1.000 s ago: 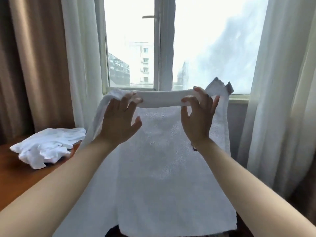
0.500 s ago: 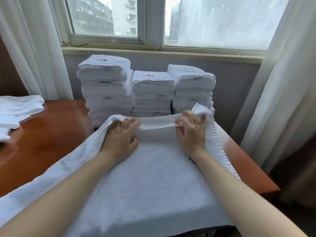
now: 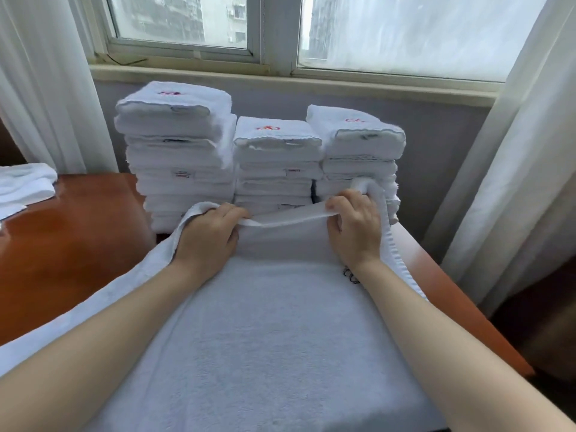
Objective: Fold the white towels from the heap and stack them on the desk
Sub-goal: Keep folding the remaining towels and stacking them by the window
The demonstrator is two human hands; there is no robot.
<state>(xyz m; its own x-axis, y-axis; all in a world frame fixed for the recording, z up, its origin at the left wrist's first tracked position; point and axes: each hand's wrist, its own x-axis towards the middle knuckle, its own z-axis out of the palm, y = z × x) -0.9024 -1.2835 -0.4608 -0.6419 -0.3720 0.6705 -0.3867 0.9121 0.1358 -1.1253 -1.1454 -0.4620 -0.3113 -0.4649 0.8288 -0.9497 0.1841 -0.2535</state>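
A white towel (image 3: 265,322) lies spread over the wooden desk (image 3: 78,244), hanging off the near edge. My left hand (image 3: 208,235) grips its far edge on the left, and my right hand (image 3: 355,229) grips the same edge on the right, the band stretched between them just above the desk. Right behind the hands stand three stacks of folded white towels (image 3: 274,157) with red embroidery on top. The heap of unfolded white towels (image 3: 21,185) sits at the far left edge of the view, partly cut off.
A window and sill run behind the stacks. White curtains (image 3: 511,169) hang at both sides. The desk's right edge (image 3: 467,310) drops to a dark floor.
The towel, held up in front of the window a second ago, has come down flat onto the desk. Both hands lowered with it, still gripping the far edge, close to the stacks.
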